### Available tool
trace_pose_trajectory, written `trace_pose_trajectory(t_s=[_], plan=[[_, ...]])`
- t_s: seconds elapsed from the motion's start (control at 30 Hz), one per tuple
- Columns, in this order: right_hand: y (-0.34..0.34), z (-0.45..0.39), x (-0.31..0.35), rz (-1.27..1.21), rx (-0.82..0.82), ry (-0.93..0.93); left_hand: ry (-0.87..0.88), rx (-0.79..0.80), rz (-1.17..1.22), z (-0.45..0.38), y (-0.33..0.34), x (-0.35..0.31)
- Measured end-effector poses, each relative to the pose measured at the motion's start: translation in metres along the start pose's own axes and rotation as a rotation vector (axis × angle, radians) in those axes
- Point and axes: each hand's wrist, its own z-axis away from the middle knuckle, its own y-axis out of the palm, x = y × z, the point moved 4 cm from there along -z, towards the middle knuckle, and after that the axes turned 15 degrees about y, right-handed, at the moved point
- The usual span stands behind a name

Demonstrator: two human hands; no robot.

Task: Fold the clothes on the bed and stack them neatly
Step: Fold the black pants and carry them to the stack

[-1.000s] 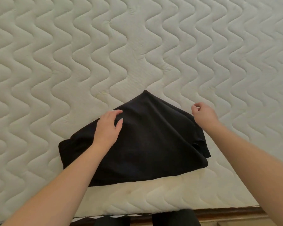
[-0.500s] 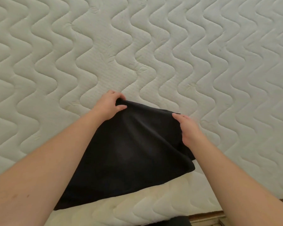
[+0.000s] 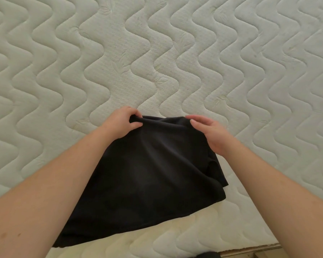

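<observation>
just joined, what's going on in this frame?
A person is folding a black garment on a quilted white mattress. The left hand grips the garment's far edge at its left corner, fingers curled round a bunch of fabric. The right hand holds the far edge at the right corner. The near part of the garment lies on the mattress. No stack of folded clothes is in view.

Soft even daylight, sharp, wide-angle edge bending.
</observation>
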Motion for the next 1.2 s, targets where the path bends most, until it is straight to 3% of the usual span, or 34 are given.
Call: trace_pose_trajectory(t_s=[0.13, 0.27, 0.37, 0.47, 0.53, 0.63, 0.7, 0.83, 1.2], plan=[[-0.017, -0.006, 0.003, -0.370, -0.026, -0.007, -0.065, -0.133, 0.147, 0.002, -0.002, 0.003], [-0.022, -0.008, -0.003, -0.482, -0.018, 0.003, -0.086, -0.205, 0.191, 0.005, 0.000, 0.007], [-0.018, -0.007, -0.005, -0.310, -0.073, -0.002, -0.090, -0.189, 0.212, 0.007, 0.002, 0.009], [-0.022, -0.002, -0.003, 0.089, -0.382, -0.008, -0.090, -0.142, 0.201, 0.008, 0.004, 0.010], [-0.024, 0.003, -0.003, 0.224, -0.563, 0.025, -0.094, -0.142, 0.203, 0.008, 0.005, 0.009], [-0.015, 0.007, -0.012, 0.270, -0.474, 0.020, -0.113, -0.155, 0.203, 0.006, 0.006, 0.007], [-0.010, 0.009, -0.012, 0.123, -0.377, -0.070, -0.136, -0.173, 0.226, 0.006, 0.007, 0.008], [-0.015, 0.009, -0.002, -0.118, -0.335, -0.183, -0.188, -0.252, 0.328, 0.007, 0.009, 0.012], [-0.025, -0.015, 0.015, 0.522, -0.715, -0.281, -0.241, -0.522, 0.293, 0.011, 0.013, 0.009]])
